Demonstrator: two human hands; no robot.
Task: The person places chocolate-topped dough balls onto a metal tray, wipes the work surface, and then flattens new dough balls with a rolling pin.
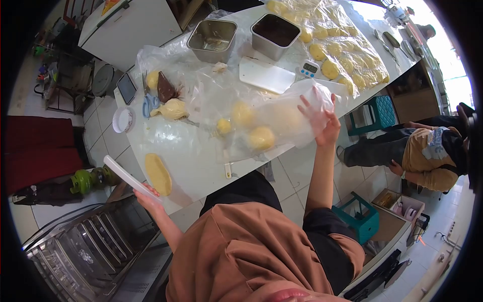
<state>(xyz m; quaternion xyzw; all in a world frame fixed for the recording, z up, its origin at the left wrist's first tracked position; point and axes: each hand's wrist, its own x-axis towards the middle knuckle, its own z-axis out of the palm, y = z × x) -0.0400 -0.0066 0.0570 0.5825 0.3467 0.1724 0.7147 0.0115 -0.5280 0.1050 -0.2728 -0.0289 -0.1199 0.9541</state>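
Note:
My left hand (148, 196) is closed around one end of a white rolling pin (125, 172) at the table's left edge. Just beside it a flattened oval of yellow dough (158, 174) lies on the white table (196, 176). Over on the right, my right hand (324, 118) holds the edge of a clear plastic sheet (282, 113), its fingers partly behind the film. Under this sheet are several round yellow dough balls (262, 138). Two piping bags, one with dark filling (166, 88) and one with pale filling (173, 109), rest near blue scissors (147, 105).
Two metal tins (212, 41), a white scale (266, 75) and a timer (309, 68) stand towards the back. More covered dough balls (332, 50) lie at the back right. Another person (427, 156) stands on the right beyond a green stool (375, 115). A rack of trays (85, 246) is at lower left.

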